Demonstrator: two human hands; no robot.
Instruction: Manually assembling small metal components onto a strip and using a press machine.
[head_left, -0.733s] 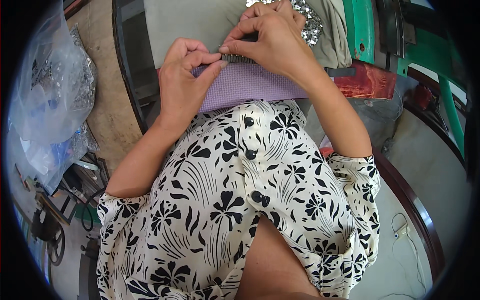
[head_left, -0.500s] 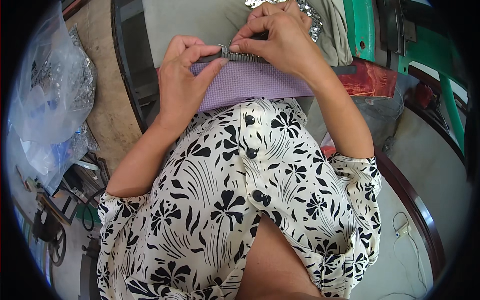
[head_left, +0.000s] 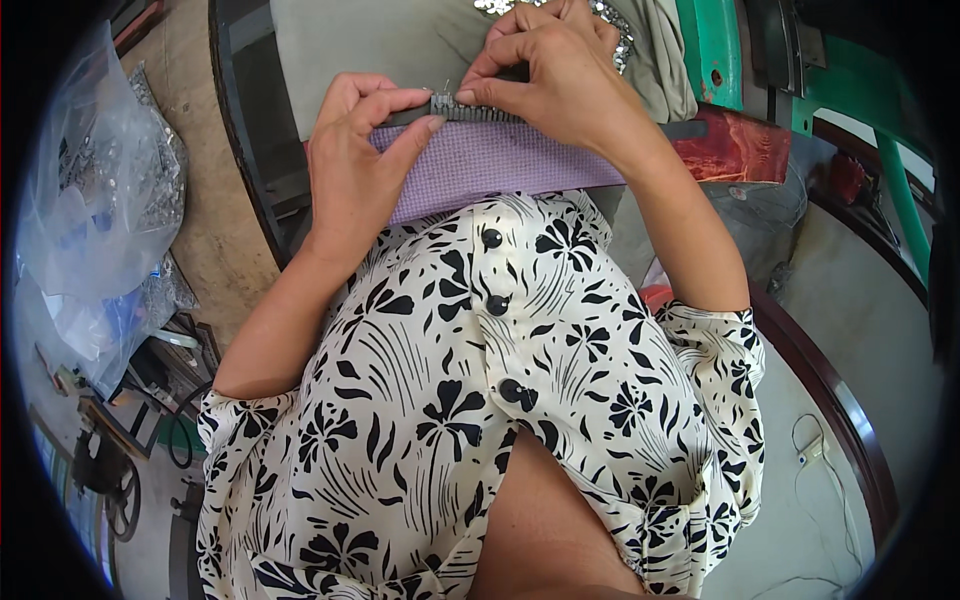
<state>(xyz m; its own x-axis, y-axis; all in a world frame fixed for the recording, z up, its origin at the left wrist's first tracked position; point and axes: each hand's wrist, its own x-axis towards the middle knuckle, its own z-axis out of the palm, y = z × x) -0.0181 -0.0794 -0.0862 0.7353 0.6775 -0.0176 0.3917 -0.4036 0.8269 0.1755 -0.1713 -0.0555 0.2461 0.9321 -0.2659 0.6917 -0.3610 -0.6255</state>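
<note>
A dark narrow bar (head_left: 686, 130) runs across in front of me, with a closely ribbed row of small grey metal pieces (head_left: 478, 112) along it. At the row's left end, my left hand (head_left: 352, 150) is closed, its thumb below and fingertips above, pinching the ribbed row. Beside it, my right hand (head_left: 562, 82) is closed with thumb and forefinger pressed together at the row's upper edge. Whatever those fingertips hold is too small to make out. Fine wire-like points stick up between the two hands. Shiny silver pieces (head_left: 612, 30) lie partly hidden behind my right hand.
Below the bar hangs lavender woven material (head_left: 480, 165); grey-green cloth (head_left: 350, 40) covers the surface beyond. Green metal framing (head_left: 712, 50) and a red patterned panel (head_left: 735, 150) stand at the right. On the left, clear plastic bags (head_left: 100, 210) with silvery pieces rest by a wooden board (head_left: 215, 150).
The whole view has shifted slightly, so the bar and hands appear a little further left. Both hands keep nearly the same pinching positions at the ribbed row.
</note>
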